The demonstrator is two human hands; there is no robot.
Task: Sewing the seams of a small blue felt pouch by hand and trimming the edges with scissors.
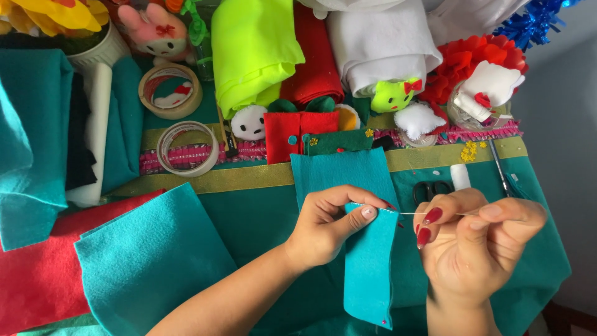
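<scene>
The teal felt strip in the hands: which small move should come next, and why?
Probably the right hand should pull the needle further right. The thread runs from the top corner of the teal felt strip, which the left hand pinches, and it looks nearly straight, so the stitch seems not yet tight.

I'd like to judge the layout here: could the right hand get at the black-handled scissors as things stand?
Probably yes. The scissors lie in the open on the green cloth just beyond the right hand, with nothing between. But that hand is pinching a needle, so it would have to release it first.
</scene>
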